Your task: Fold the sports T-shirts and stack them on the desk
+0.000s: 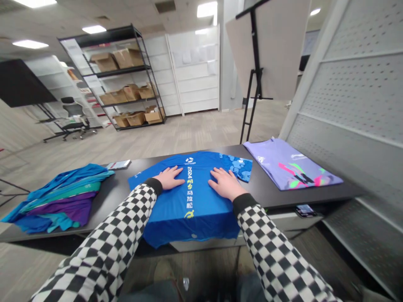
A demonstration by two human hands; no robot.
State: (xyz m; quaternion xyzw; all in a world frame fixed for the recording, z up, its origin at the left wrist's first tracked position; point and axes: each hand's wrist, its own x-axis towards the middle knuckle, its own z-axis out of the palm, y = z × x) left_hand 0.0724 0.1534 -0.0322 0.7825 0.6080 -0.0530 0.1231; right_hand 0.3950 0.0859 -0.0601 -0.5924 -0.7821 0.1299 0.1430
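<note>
A blue T-shirt (201,197) with white and yellow print down its middle is spread on the dark table, its bottom part hanging over the near edge. The sleeve on the right side has a lighter blue cloud pattern. Flat on the shirt's left half lies my left hand (169,178), fingers spread. My right hand (226,183) rests the same way on the right half, fingers apart. Neither hand grips the cloth.
Left on the dark table (108,197) is a loose pile of blue, green and purple clothes (63,199), beside a flat white-edged item (119,164). A folded lavender shirt (283,161) lies at right. A phone-like object (306,210) sits below the tabletop; a white perforated panel (352,84) stands right.
</note>
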